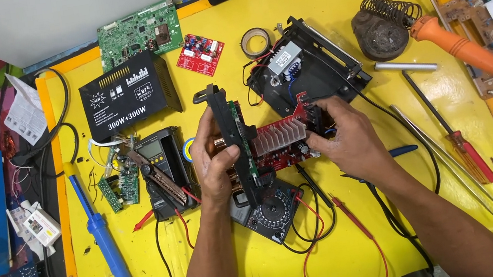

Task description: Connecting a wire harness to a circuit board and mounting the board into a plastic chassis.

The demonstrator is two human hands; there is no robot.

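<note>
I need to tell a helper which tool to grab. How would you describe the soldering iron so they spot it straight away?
Start at the yellow table and go to its upper right corner. The soldering iron lies there, tip in a coiled wire stand. Unlike the red-handled screwdriver below it, it has a fat orange handle trailing a black cable.

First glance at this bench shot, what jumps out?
At the centre of the bright yellow table, the left hand and right hand hold up a red circuit board with a finned heatsink and a black panel on its left end. An orange-handled soldering iron lies at upper right, and a blue desoldering pump at lower left.
</note>
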